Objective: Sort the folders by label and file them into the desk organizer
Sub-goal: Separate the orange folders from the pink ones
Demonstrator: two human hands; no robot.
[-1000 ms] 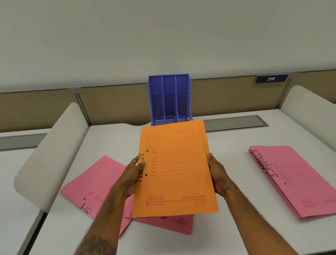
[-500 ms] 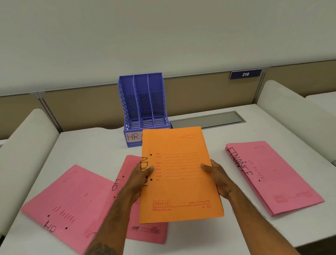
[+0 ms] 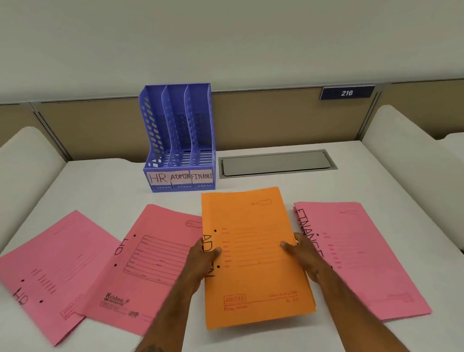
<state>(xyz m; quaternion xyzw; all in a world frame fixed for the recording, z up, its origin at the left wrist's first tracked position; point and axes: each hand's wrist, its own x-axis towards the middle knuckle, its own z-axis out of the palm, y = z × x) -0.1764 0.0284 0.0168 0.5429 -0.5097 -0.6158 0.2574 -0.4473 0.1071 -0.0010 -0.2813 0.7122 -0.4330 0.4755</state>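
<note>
I am holding the orange folder stack (image 3: pixel 256 259) by both long edges. My left hand (image 3: pixel 204 263) is gripping the spine side, partly covering the handwritten ADMIN lettering, and my right hand (image 3: pixel 303 256) is gripping the opposite side. My fingers (image 3: pixel 216 250) are pinching the card with the thumbs lying on the cover; the rest are tucked beneath, where I cannot see them. The stack is lying nearly flat over the middle of the table (image 3: pixel 292 344), just in front of the blue organizer (image 3: pixel 177 135). It is overlapping the right edge of the nearer HR folder (image 3: pixel 149 266) and sitting just beside the FINANCE stack (image 3: pixel 368 262). A second HR folder (image 3: pixel 53 270) is lying further left. The stack's near edge appears to be riding slightly above the table, judging by the shadow under it. All three organizer slots are looking empty, and the label strip (image 3: pixel 180 176) is reading HR, ADMIN, FINANCE from left to right. I am therefore judging the middle slot to be the target. To do this step well, I am recommending that I first square the stack, since several layered edges are showing at its lower right corner. I should then tip it upright and line it up between the two inner dividers. Lowering it under control, rather than dropping it, matters here: the organizer looks like light plastic and could slide back toward the partition. The neighbouring pink folders should be left where they are lying.
</note>
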